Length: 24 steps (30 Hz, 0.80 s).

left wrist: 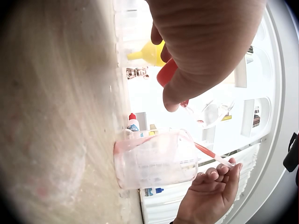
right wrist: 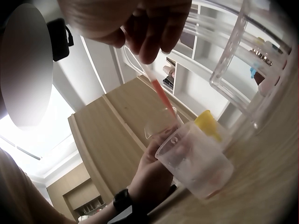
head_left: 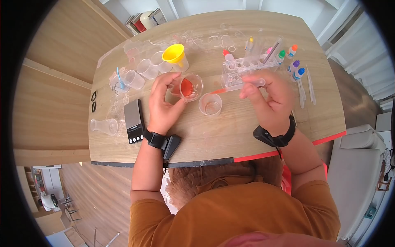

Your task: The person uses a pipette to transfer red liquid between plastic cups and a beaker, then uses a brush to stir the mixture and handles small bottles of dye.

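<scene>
left hand (head_left: 162, 108): wrapped round the beaker of red liquid (head_left: 188, 87), tipped so it's reachable
right hand (head_left: 269, 99): pinching a pipette (head_left: 240, 85), red-filled tip over the empty cup (head_left: 210, 103)

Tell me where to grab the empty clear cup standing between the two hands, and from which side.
Grip the empty clear cup round its side wall just below the rim, probably coming from the near edge of the table. It stands upright, mouth up. The pipette in the right hand hangs above its far side, and the left hand with the cup of red liquid crowds its left.
</scene>
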Available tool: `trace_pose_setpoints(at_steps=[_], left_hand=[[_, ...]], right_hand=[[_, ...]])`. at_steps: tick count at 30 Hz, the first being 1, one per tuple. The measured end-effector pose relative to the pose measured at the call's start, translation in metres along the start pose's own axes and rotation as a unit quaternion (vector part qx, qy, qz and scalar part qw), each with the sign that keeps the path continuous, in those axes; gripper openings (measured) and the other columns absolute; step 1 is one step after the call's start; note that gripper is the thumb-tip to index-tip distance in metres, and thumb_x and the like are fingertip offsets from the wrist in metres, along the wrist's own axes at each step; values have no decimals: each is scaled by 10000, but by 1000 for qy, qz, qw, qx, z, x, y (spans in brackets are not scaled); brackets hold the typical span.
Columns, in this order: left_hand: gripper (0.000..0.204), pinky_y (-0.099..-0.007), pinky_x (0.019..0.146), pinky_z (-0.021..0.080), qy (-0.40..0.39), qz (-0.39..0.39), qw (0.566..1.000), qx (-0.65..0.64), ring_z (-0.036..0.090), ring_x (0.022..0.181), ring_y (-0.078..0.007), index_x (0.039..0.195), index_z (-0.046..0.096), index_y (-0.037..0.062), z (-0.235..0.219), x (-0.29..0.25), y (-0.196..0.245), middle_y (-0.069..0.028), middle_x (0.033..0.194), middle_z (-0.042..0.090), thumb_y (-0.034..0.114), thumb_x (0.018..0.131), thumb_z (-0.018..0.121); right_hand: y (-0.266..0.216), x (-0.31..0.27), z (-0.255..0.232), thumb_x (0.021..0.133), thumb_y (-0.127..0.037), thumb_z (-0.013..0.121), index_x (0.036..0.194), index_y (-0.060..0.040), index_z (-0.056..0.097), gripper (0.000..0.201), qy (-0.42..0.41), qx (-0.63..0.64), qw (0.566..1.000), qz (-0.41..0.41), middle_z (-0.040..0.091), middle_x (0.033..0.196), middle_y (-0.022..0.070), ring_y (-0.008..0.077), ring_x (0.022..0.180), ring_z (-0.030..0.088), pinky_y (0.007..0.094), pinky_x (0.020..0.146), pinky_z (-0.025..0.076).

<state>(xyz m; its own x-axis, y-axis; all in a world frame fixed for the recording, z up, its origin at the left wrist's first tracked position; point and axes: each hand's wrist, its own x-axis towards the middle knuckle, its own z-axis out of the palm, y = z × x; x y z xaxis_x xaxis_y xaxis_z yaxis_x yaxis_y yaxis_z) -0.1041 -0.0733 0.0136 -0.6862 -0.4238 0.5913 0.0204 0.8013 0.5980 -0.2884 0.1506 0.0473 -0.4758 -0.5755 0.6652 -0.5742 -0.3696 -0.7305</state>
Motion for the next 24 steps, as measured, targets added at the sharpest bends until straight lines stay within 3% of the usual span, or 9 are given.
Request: trace_pose_setpoints(at_steps=[8,18,21,23,24], left_hand=[[605,-329,936,515,-4,-4,1000,-3,628,1031,-213,1322,689,46,0,-1,0,-106,1266,700,4,743,863],[592,-333,942,520,-7,-4,1000,-1,641,1051,-220,1318,687,45,1,0,1,-113,1281,702,3,755,865],[594,-333,940,520,-11,-4,1000,-1,639,1046,-219,1318,687,44,1,0,0,-112,1273,702,9,754,872],[599,-333,936,520,-9,2,1000,-1,638,1038,-215,1316,687,43,1,0,-1,-110,1266,702,18,751,882],[603,-333,932,521,-7,8,1000,-2,636,1031,-212,1315,688,43,1,0,-1,-107,1260,701,27,748,893]], right_hand=[[1,-1,3,972,-39,774,997,6,705,86,7,-9,1000,-13,773,962,105,161,789,715,277,731,570],[3,-1,2,965,-22,769,997,-7,708,71,-7,-14,1000,-1,774,953,87,149,767,716,278,724,563],[3,-1,0,984,-26,745,1020,-4,712,54,-2,-30,998,-48,767,950,79,137,757,709,274,728,559],[-4,-5,1,1002,-35,728,1052,3,714,64,43,94,992,75,762,958,76,125,760,705,264,740,560],[-5,-4,2,1002,-35,728,1052,3,714,64,43,94,992,75,762,958,76,125,760,705,264,740,560]])
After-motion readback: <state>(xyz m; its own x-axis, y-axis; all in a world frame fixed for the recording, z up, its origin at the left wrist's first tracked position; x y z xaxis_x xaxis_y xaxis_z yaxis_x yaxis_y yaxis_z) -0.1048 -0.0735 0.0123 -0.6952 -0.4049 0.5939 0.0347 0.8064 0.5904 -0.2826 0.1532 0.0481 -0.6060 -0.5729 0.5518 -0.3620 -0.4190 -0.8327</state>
